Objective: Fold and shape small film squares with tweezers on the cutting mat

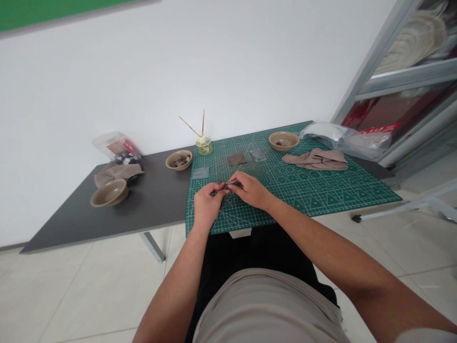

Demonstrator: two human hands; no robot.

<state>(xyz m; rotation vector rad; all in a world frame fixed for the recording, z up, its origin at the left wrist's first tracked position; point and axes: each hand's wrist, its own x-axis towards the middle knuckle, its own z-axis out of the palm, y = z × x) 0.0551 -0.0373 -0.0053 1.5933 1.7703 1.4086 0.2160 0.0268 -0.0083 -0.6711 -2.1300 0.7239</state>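
Above the green cutting mat (293,186), my left hand (209,202) and my right hand (253,191) meet with their fingertips pinched together. Between them is a small thin grey piece (233,182), mostly covered by the fingers; its exact kind cannot be made out. Just beyond the hands, a flat grey square (201,173), a brown square (237,158) and a small grey packet (258,155) lie on the mat. A tan bowl (179,166) with small dark and pinkish pieces stands on the dark table beyond my left hand.
Another bowl (274,146) holding a few dark bits stands at the mat's back, beside a crumpled brown cloth (317,159) and clear plastic bag (344,138). A reed diffuser (204,145) is near the wall. Farther left are a third bowl (107,197), cloth (116,174) and plastic container (116,144).
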